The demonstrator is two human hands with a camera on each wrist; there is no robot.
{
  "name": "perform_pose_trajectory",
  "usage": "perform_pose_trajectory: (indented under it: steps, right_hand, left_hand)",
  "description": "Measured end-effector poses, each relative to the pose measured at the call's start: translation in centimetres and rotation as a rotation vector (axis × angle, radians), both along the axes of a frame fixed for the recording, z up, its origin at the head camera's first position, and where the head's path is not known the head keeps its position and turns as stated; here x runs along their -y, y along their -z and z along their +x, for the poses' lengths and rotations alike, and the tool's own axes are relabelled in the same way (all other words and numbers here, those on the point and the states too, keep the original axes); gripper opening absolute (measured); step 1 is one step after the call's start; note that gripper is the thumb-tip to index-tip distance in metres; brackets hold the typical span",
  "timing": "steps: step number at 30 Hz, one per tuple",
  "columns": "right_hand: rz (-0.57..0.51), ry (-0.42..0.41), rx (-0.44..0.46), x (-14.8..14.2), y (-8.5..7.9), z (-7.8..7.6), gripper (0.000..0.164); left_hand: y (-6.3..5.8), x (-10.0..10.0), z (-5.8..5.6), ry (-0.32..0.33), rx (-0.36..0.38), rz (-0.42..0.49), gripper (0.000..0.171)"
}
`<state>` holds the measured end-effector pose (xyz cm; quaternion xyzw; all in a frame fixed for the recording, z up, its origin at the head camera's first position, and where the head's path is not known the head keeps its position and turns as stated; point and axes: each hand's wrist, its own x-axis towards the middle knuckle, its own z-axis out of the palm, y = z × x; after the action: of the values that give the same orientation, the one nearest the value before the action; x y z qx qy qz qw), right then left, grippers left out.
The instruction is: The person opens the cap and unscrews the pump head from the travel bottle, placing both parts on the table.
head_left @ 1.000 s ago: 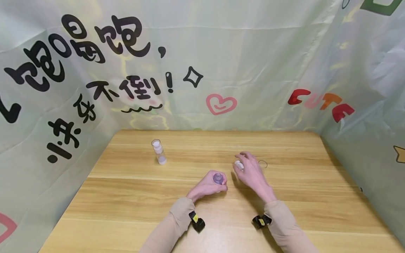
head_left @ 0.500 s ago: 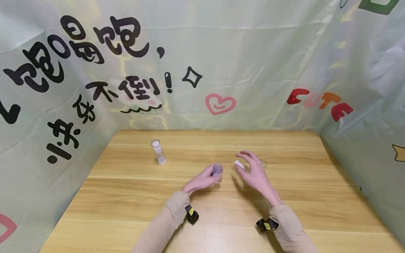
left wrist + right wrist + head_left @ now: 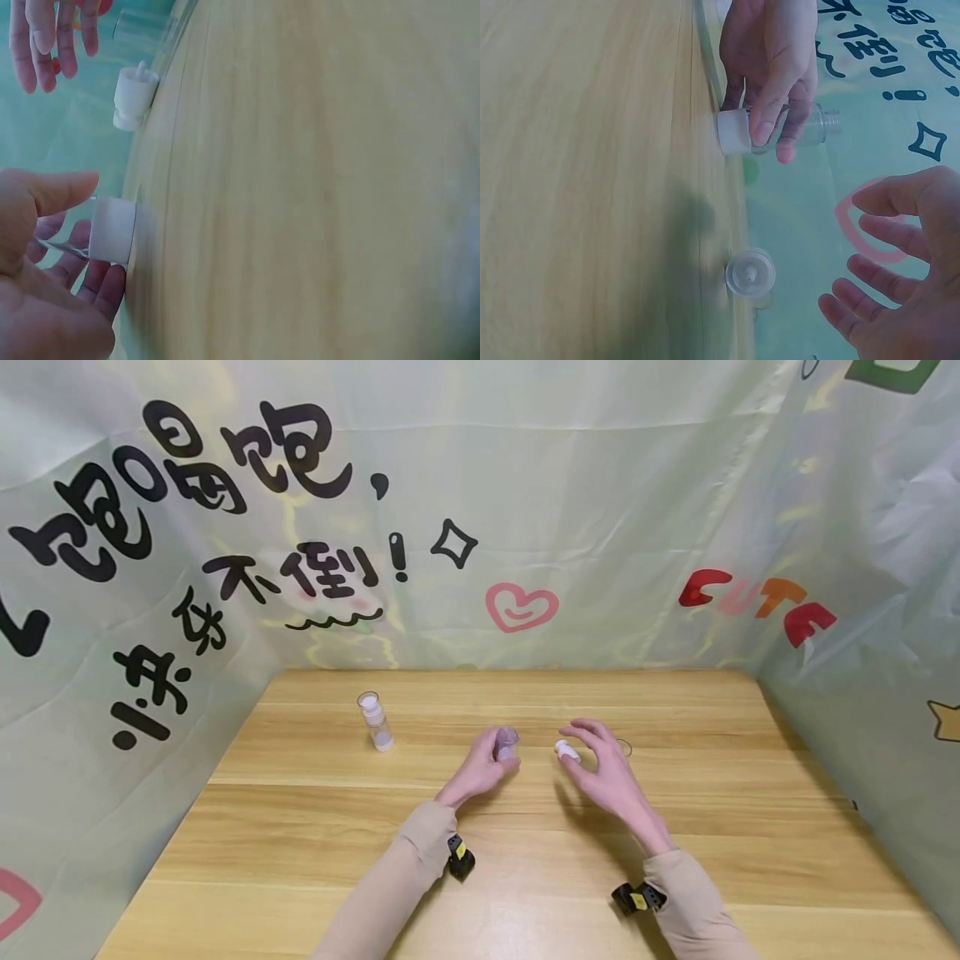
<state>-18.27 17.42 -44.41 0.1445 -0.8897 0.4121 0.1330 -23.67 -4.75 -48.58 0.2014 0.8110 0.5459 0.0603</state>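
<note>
My left hand (image 3: 477, 770) holds an open-necked clear bottle (image 3: 507, 741) between thumb and fingers. Its white base (image 3: 735, 133) is down at the tabletop in the right wrist view, and the bare threaded neck (image 3: 829, 122) points up. Over a white pump top (image 3: 567, 750), my right hand (image 3: 609, 775) hovers with fingers spread and nothing in them. That pump top (image 3: 135, 96) lies on its side, its short stem showing in the left wrist view. Beside it is a clear cap (image 3: 142, 28), seen in the head view as a thin ring partly behind the right hand.
A second bottle (image 3: 377, 727), with a white pump under a clear cover, stands upright at the back left of the wooden table (image 3: 300, 827). A printed cloth (image 3: 600, 510) hangs along the table's back and sides.
My left hand has carried the bottle away from the body, toward the back of the table, and tilted it. My right hand has drawn slightly back from the pump top, fingers wider apart.
</note>
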Motion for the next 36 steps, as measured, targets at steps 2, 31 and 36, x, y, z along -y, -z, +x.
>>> perform_pose_trajectory:
  steps: [2,31,36]
  right_hand:
    - [-0.002,-0.001,-0.004,0.0,0.1,0.0,0.040]
    - [0.015,-0.026,-0.031,-0.1,0.4,0.1,0.041]
    - [0.003,-0.024,-0.016,-0.2,0.4,0.2,0.041]
  left_hand:
    - [-0.1,0.0,0.0,-0.021,-0.002,-0.003,0.041]
    - [-0.7,0.1,0.7,-0.132,0.040,-0.002,0.075]
    - [-1.6,0.2,1.2,-0.190,-0.056,-0.001,0.091]
